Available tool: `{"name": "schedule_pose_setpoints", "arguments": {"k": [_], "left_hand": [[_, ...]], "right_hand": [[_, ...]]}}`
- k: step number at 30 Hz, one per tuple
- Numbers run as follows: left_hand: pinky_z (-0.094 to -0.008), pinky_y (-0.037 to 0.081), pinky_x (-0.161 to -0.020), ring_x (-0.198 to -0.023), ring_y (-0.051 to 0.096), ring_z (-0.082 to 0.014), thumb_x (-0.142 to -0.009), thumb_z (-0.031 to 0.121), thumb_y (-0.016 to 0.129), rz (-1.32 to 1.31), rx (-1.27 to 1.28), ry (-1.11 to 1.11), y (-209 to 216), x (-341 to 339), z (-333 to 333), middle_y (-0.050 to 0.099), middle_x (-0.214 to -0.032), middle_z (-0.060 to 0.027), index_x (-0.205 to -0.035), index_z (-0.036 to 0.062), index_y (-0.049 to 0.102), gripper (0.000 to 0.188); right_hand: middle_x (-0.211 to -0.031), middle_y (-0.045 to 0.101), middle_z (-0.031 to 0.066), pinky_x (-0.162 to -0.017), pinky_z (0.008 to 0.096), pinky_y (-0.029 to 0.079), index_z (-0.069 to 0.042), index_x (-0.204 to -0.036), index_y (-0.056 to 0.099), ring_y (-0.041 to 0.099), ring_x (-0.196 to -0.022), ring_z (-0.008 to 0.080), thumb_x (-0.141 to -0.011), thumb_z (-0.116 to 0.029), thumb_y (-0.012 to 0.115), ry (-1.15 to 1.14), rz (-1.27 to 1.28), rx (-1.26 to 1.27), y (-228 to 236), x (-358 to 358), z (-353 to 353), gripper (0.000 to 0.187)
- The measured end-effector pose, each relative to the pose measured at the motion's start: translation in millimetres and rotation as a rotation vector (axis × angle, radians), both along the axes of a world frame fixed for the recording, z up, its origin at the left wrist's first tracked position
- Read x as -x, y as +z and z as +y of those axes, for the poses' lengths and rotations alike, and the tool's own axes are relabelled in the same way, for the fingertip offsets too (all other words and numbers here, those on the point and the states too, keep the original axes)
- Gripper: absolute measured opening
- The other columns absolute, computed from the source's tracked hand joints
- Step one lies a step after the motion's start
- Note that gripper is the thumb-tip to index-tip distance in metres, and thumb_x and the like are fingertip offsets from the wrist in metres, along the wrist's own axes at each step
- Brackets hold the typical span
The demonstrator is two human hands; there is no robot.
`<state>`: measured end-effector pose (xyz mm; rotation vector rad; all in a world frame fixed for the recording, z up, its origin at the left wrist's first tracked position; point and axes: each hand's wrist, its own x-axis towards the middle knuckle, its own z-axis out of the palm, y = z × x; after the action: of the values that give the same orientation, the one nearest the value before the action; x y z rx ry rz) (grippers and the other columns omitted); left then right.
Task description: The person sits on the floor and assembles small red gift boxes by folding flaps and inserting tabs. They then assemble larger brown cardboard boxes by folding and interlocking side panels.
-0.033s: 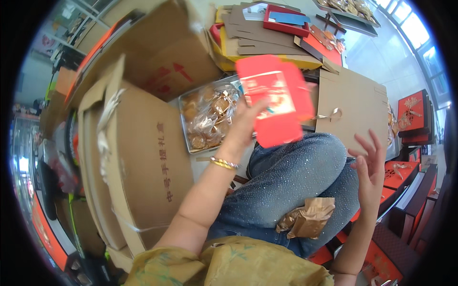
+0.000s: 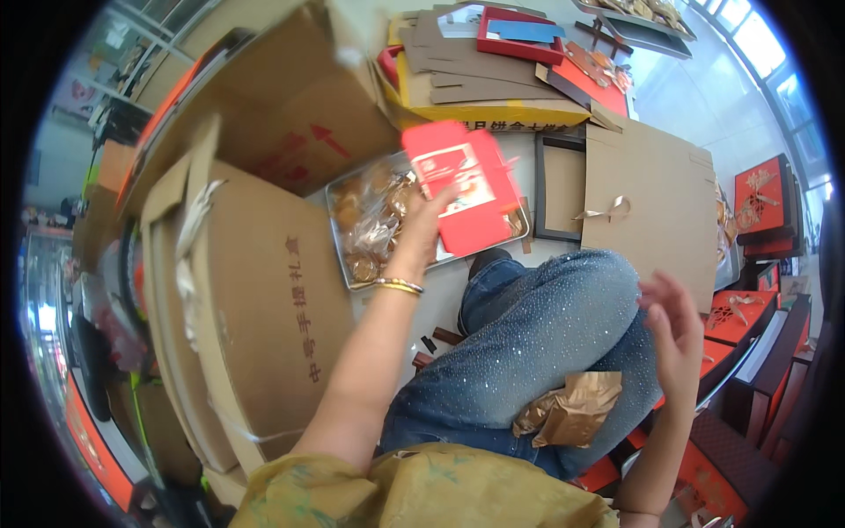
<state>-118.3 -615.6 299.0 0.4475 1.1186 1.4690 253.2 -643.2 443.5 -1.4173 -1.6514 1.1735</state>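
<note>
Two hands serve differently: we see the left hand point(image 2: 422, 229) grasping the red carton point(image 2: 480, 224) by its left edge over the tray point(image 2: 352, 286), presumably to leave most of it uncovered, while the right hand point(image 2: 678, 339), empty and loosely curled, hangs near the knee point(image 2: 607, 282).

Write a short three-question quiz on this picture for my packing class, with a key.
1. Which hand holds the red carton?
2. True or false: in this view, the red carton covers part of the metal tray.
3. Where is the crumpled brown wrapper?
A) in the metal tray
B) on the jeans
C) on the floor

Key: 1. The left hand. 2. True. 3. B.
</note>
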Motion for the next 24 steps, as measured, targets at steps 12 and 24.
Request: {"name": "schedule_pose_setpoints", "arguments": {"k": [12,24], "left_hand": [[-0.0392,0.065,-0.090,-0.107,0.076,-0.0244,-0.090,0.009,0.085,0.261,0.347,0.069,-287,50,8,0.073,-0.126,-0.0143,-0.145,0.0025,0.053,0.064],[-0.0397,0.058,-0.075,-0.080,0.074,-0.0247,-0.090,0.024,0.088,1.269,0.538,0.185,-339,76,-34,0.077,-0.094,-0.0124,-0.116,0.0053,0.068,0.038]], "right_hand": [[-0.109,0.072,0.0113,-0.101,0.0463,0.048,-0.005,-0.121,0.069,0.064,-0.110,0.0351,-0.059,-0.043,0.097,0.555,-0.696,0.095,6,3,-39,0.078],[-0.093,0.071,0.0067,-0.078,0.0415,0.050,-0.011,-0.086,0.063,0.066,-0.086,0.0294,-0.061,-0.016,0.092,0.647,-0.461,0.189,-6,-1,-28,0.039]]}}
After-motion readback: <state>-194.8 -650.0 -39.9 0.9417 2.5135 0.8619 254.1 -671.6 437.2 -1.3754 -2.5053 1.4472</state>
